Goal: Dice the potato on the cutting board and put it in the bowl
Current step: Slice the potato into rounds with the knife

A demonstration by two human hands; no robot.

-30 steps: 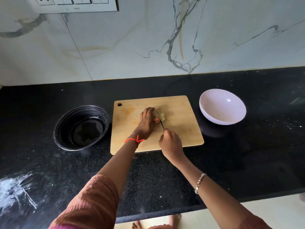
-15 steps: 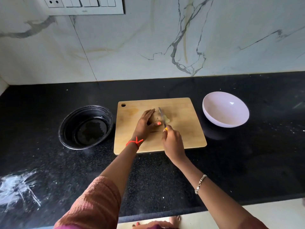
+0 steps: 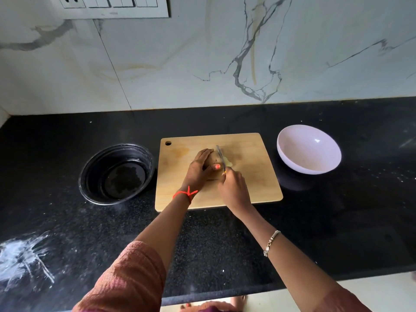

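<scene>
– Gripping is what both hands do: the right hand (image 3: 234, 190) is curled round the handle of a knife (image 3: 221, 155), and the left hand (image 3: 199, 170) is cupped over the potato (image 3: 229, 163), fingers bent over its top and thumb tucked against its near side.

– And the arms?

– Both forearms reach forward over the black counter (image 3: 225, 244) and meet at the cutting board (image 3: 254, 181). The right wrist is low. The blade runs away from the person, tip toward the far edge, right beside the left fingertips. Whether the edge is in the potato or just above it, I cannot tell.

– Where exactly does the potato sit?

– Near the middle of the cutting board, mostly hidden under the left hand. Only a pale sliver shows just right of the blade.

– How far along is the job, then?

– Early to middle, I judge. Cutting is in hand, but I see no loose cubes on the wood, and the hand hides how many cuts have been made.

– And the bowl?

– A pale bowl (image 3: 308, 154) stands on the counter to the right of the cutting board, apart from it, with nothing in it. A black bowl (image 3: 117, 174) sits to the left, close to the edge of the wood, with no potato in it that I can make out. So the rest of the dicing and the whole transfer are left to do.
</scene>
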